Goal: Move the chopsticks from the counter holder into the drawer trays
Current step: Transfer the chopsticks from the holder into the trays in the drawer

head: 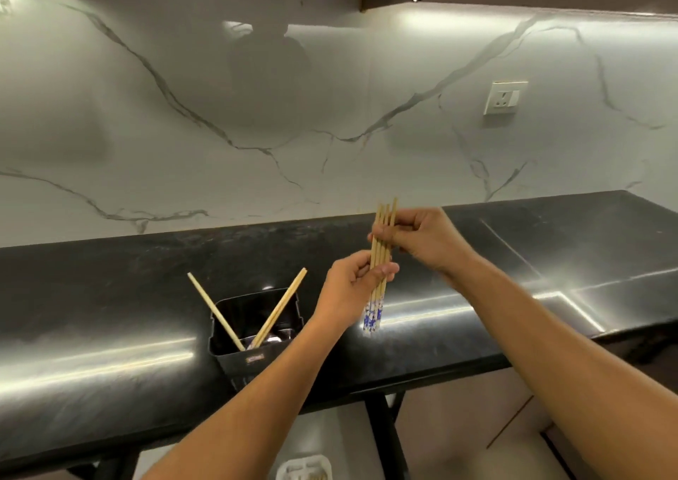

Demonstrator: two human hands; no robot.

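A bundle of several wooden chopsticks (381, 259) with blue-and-white patterned ends stands nearly upright above the counter. My left hand (348, 292) grips its lower half and my right hand (422, 237) pinches its upper half. The black holder (257, 358) sits on the counter to the left, below my left hand. Two more chopsticks lean apart in it, one (214, 311) to the left and one (280, 311) to the right. A white drawer tray (304, 466) shows at the bottom edge below the counter, mostly cut off.
The black glossy counter (110, 351) runs across the view with a marble backsplash behind it. A wall socket (504, 97) sits at the right of the backsplash. Dark cabinet frames and pale drawer fronts (477, 424) lie under the counter.
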